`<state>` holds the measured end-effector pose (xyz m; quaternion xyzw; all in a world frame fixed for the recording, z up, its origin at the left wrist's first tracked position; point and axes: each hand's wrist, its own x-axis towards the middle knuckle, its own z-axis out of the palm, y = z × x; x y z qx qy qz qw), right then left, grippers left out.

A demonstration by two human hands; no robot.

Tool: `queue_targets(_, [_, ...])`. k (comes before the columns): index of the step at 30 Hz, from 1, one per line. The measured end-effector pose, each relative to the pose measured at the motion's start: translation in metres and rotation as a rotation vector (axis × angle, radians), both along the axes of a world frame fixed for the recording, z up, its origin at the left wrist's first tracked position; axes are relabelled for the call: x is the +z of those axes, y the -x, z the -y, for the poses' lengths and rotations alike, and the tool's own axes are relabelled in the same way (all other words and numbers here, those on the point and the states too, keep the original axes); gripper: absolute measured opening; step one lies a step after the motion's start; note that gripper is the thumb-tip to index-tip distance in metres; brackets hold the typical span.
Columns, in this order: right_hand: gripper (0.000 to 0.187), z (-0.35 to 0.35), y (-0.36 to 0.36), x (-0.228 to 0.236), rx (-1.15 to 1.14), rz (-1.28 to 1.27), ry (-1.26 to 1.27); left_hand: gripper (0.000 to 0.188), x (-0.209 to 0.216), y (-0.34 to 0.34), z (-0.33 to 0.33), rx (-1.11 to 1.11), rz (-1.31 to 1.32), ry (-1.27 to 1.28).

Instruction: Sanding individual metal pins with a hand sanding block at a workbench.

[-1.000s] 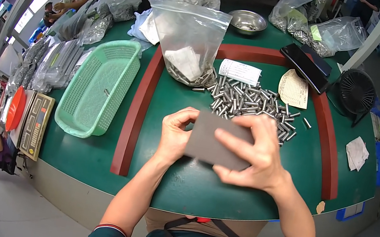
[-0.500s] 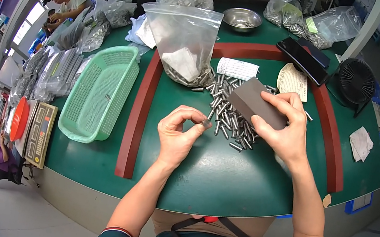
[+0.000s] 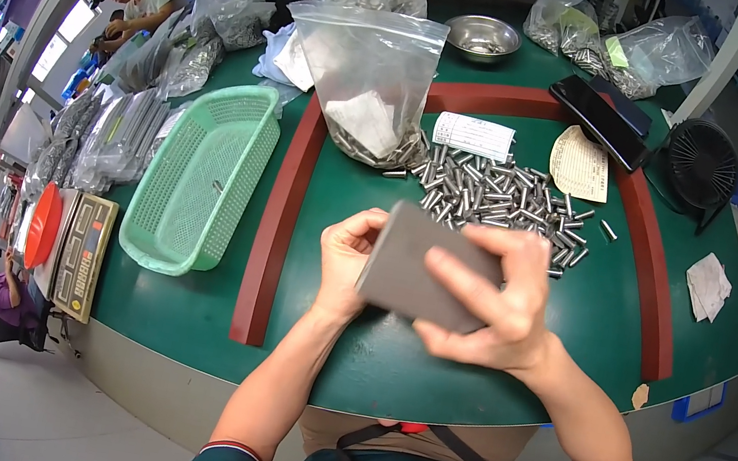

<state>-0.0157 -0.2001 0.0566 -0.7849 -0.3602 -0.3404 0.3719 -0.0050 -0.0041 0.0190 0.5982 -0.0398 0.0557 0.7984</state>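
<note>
My right hand [image 3: 509,307] grips a flat, dark grey-brown block [image 3: 395,260], which looks like a sanding block, with its fingers along the top face and side. The block is tilted over the near edge of the pile of metal pins [image 3: 484,194]. My left hand [image 3: 345,264] is at the block's left end, its fingers pinched. The small metal pin it held a moment earlier is now hidden behind the block. The pins are short, shiny and headed, lying loose on the green table [image 3: 364,368].
A red frame [image 3: 273,243] borders the work area. Around it are a green basket [image 3: 131,223], a clear bag of parts [image 3: 362,71], a steel bowl [image 3: 481,41], a phone [image 3: 596,120], a black fan [image 3: 700,163], a scale [image 3: 80,259] and paper slips [image 3: 473,135]. Other people sit at the left.
My right hand has brought the block left and nearer, off the pins and up against my left hand. The block now covers my left fingertips and the pin.
</note>
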Motion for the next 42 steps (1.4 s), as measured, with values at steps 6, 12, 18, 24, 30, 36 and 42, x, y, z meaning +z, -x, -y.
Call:
queue_targets(6, [0.060,0.028,-0.036,-0.007,-0.373,0.008,-0.051,0.021,0.000,-0.001,-0.001,-0.163,0.105,-0.042])
queue_targets(12, [0.060,0.013,-0.018,0.003,0.086,-0.018,-0.015,0.012,0.007,0.001,-0.001,-0.225,-0.062,0.001])
queue_targets(18, [0.061,0.011,-0.009,-0.003,0.056,0.018,-0.064,0.014,0.005,0.002,-0.003,-0.250,-0.094,-0.171])
queue_targets(24, [0.057,0.037,-0.046,-0.024,-0.364,-0.002,-0.088,0.011,0.005,0.001,-0.003,-0.361,0.015,-0.072])
queue_targets(30, [0.061,0.010,-0.012,0.000,0.029,0.022,0.035,0.013,0.008,0.003,-0.005,-0.285,-0.059,-0.248])
queue_targets(36, [0.061,0.007,-0.007,-0.002,0.017,0.012,-0.068,0.015,0.006,0.005,-0.008,-0.288,-0.067,-0.359])
queue_targets(42, [0.060,0.033,-0.040,-0.020,-0.334,-0.031,-0.055,0.015,0.007,-0.006,-0.009,-0.478,0.172,-0.311])
